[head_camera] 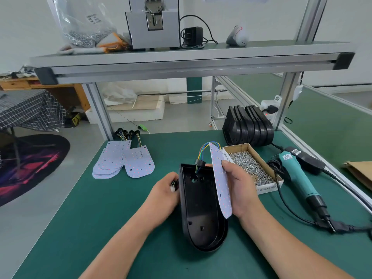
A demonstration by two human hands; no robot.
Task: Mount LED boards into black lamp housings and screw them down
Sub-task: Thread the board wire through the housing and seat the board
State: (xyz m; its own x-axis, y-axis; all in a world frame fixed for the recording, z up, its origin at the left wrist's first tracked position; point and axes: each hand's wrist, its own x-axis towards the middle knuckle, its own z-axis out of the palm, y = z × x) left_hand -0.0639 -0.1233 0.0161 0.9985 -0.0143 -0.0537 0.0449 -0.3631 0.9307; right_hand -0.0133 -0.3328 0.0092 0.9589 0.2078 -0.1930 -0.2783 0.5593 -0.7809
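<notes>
While tilted, housing point(201, 218) between hands point(167, 191) point(240, 190)

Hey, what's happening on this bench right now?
A person is fitting an LED board into a black housing on the green mat. The right hand holds the board tilted on edge over the housing, its coloured wires running down inside. The left hand pinches a white plug at the housing's left wall. The board is not seated yet; the screw box and screwdriver lie to the right.
</notes>
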